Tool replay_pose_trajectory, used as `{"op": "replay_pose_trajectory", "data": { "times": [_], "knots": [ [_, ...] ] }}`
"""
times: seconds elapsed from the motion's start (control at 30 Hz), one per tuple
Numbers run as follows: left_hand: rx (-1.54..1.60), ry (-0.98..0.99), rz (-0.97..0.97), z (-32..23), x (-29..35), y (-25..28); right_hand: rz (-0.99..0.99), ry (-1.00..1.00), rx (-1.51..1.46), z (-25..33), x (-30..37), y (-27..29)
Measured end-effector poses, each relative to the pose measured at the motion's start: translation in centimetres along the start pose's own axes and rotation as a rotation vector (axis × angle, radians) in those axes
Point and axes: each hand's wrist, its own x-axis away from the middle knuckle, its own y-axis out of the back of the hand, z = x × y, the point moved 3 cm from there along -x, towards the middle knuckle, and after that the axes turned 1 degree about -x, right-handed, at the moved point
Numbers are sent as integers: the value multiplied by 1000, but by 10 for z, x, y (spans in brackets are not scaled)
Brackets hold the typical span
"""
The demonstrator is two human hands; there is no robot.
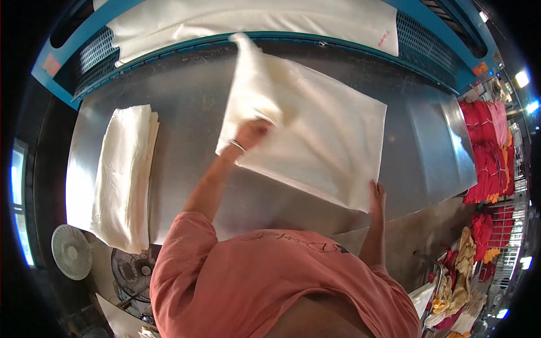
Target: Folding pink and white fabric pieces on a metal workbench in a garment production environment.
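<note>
A cream-white cloth (329, 129) is spread at a slant over the middle of the metal table (186, 135). Its far left part is raised and folded, blurred by motion, with one tip reaching up toward the machine. My left hand (253, 134), with a bangle at the wrist, is closed on the cloth near its left side; the fingers are partly smeared. At the near right corner of the cloth, my right hand (378, 195) grips the edge, its fingertips partly hidden.
A folded stack of cream cloth (123, 174) lies at the table's left. Beyond the far edge, a blue-framed machine (434, 50) carries a wide white sheet (253, 19). Two fans, one white (71, 252) and one black (135, 272), stand at the near left. Red fabric bundles (483, 152) are at right.
</note>
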Motion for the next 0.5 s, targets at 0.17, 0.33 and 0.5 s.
{"op": "replay_pose_trajectory", "data": {
  "times": [0.17,0.33,0.5],
  "knots": [
    [-154,-144,346,-104,84,-112,-13,-176,-1070,141,-38,-35],
    [-167,281,-80,-107,108,-147,559,161,-692,277,-19,-89],
    [607,527,-601,-34,152,-150,861,338,-749,272,-3,-123]
  ]
}}
